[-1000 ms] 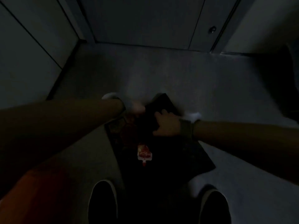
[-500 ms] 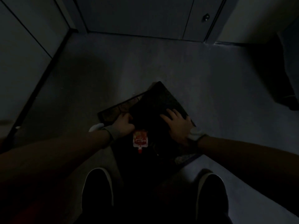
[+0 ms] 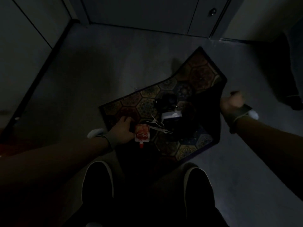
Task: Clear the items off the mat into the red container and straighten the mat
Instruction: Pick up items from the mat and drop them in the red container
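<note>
A hexagon-patterned mat point(image 3: 147, 97) lies crooked on the floor, its right part folded up with the dark underside showing. My right hand point(image 3: 231, 102) is shut on that flap's edge, out to the right. My left hand point(image 3: 122, 128) rests on the mat's near left part, touching a red pouch point(image 3: 142, 135). Beside the pouch lie metal scissors point(image 3: 158, 126), a small box with a white lid point(image 3: 171, 117) and a dark round item point(image 3: 165, 99). The red container shows only as a dim red patch point(image 3: 6, 145) at the far left edge.
My two dark shoes point(image 3: 98, 182) point(image 3: 198, 185) stand just in front of the mat. Walls and a closed door point(image 3: 139, 12) enclose the grey floor at the back and left. A dark object point(image 3: 293, 99) stands at the right edge.
My right hand has pulled the folded flap off to the right, and several items under it now show. My left hand stays by the red pouch.
</note>
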